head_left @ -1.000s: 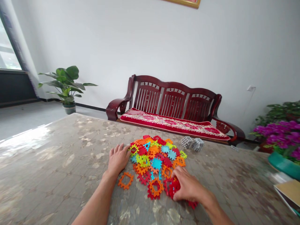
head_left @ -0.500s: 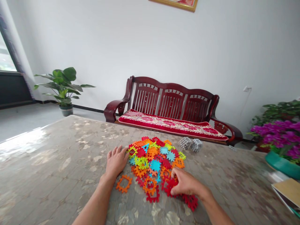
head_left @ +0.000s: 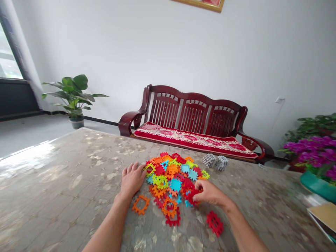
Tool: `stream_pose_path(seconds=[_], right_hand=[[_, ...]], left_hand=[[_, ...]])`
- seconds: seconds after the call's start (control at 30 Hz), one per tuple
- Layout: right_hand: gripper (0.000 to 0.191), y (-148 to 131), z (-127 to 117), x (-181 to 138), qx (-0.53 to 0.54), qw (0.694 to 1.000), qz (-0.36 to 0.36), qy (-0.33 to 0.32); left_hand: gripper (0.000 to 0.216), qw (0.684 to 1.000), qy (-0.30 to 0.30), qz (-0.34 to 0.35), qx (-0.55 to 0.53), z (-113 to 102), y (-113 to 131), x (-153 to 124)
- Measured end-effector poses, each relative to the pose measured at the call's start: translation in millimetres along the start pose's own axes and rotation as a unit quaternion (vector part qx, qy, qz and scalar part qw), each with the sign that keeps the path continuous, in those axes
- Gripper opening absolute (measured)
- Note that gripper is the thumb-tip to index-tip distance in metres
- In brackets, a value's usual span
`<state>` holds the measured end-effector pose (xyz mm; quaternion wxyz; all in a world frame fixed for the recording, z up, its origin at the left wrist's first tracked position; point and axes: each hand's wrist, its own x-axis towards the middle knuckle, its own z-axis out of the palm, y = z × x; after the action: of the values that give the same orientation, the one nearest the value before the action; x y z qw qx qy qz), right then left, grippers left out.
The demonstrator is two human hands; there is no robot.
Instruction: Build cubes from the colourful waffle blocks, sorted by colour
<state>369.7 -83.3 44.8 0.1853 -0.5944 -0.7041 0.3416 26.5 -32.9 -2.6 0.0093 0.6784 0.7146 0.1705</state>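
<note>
A heap of flat, notched plastic building pieces (head_left: pixel 175 184) in red, orange, yellow-green and blue lies on the patterned table. At its left edge my left hand (head_left: pixel 133 178) rests flat on the tabletop, fingers spread, fingertips near a yellow-green piece (head_left: pixel 150 169). My right hand (head_left: pixel 210 193) is closed at the heap's right side, pinching a red notched piece (head_left: pixel 193 196) between thumb and fingers; the hand hides part of it. A separate red piece (head_left: pixel 215 223) lies nearer me on the right. An orange square frame piece (head_left: pixel 141 204) lies beside my left forearm.
Two grey knobbly balls (head_left: pixel 209 160) stand behind the heap. Purple flowers in a teal pot (head_left: pixel 317 185) and a stack of books or papers (head_left: pixel 324 217) are at the table's right. A red wooden bench (head_left: pixel 194 112) stands beyond the table, a potted plant (head_left: pixel 76 98) at left.
My right hand has moved up and slightly right with a red piece, away from the separate red piece, which now shows fully. My left hand stays in place; the view has shifted slightly.
</note>
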Motion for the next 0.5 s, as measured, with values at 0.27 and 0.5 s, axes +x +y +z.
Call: stream_pose_path(seconds=[0.27, 0.5], right_hand=[[0.020, -32.3, -12.2, 37.2, 0.060, 0.966, -0.064, 0.244], [0.036, -5.5, -11.0, -12.2, -0.078, 0.986, -0.001, 0.147]], left_hand=[[0.042, 1.000, -0.002, -0.001, -0.003, -0.3, -0.4, 0.8], [0.043, 1.000, -0.006, -0.004, -0.005, -0.7, 0.4, 0.6]])
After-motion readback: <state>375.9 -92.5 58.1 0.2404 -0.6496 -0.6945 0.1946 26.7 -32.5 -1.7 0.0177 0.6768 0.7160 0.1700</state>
